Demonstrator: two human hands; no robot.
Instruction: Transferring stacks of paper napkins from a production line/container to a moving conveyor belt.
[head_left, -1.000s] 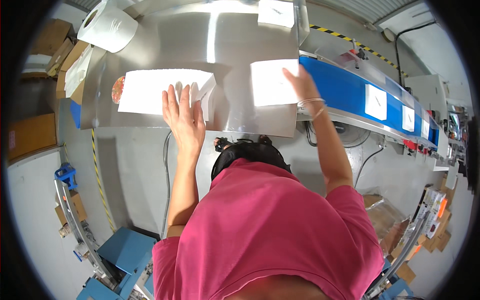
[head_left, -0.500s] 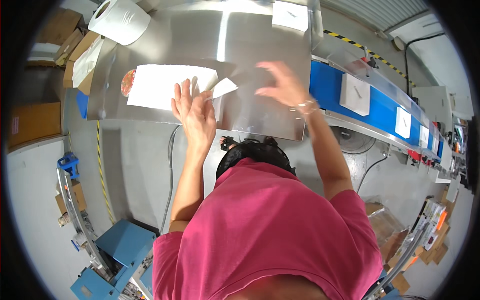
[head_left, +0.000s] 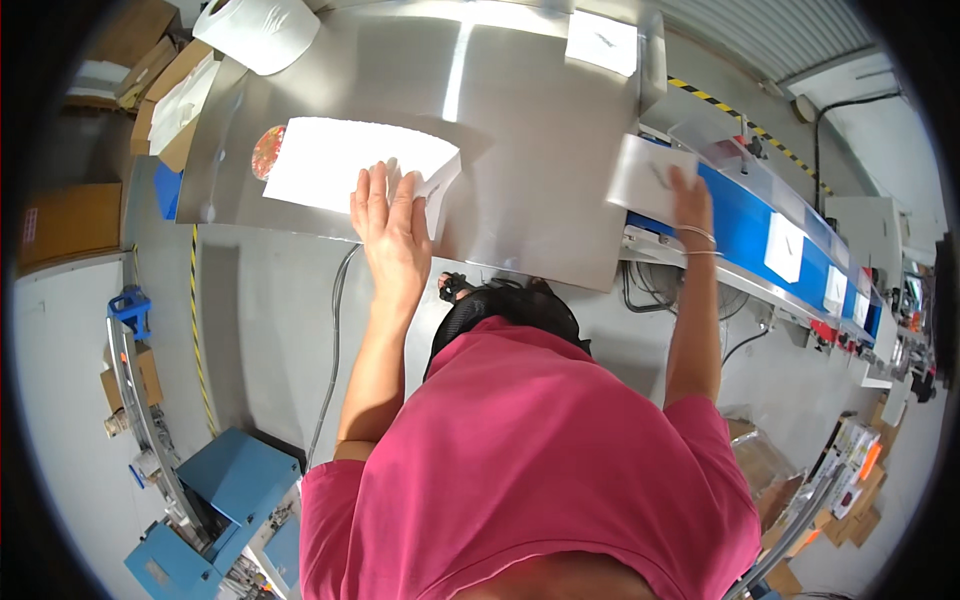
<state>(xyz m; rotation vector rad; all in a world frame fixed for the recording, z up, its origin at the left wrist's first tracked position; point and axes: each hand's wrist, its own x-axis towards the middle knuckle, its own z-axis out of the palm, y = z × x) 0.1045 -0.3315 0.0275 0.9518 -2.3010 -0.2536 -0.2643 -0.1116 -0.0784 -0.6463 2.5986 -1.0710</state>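
Note:
My left hand (head_left: 390, 225) lies flat on the near right corner of a stack of white flat packets (head_left: 330, 165) on the steel table (head_left: 530, 170). One packet's corner (head_left: 440, 185) sticks out from the stack beside my fingers. My right hand (head_left: 690, 195) reaches out to the right and holds a white packet (head_left: 645, 175) at the start of the blue conveyor belt (head_left: 745, 230). The packet is blurred and lies partly over the belt's edge.
Two more white packets (head_left: 785, 245) ride further down the belt. Another white packet (head_left: 600, 40) lies at the table's far edge. A big paper roll (head_left: 258, 28) and cardboard boxes (head_left: 60, 220) stand at the left. A blue machine (head_left: 215, 500) sits on the floor.
My right hand has carried a white packet from the table's middle to the right, onto the belt's start. My left hand has stayed on the stack, and the packets on the belt have moved on.

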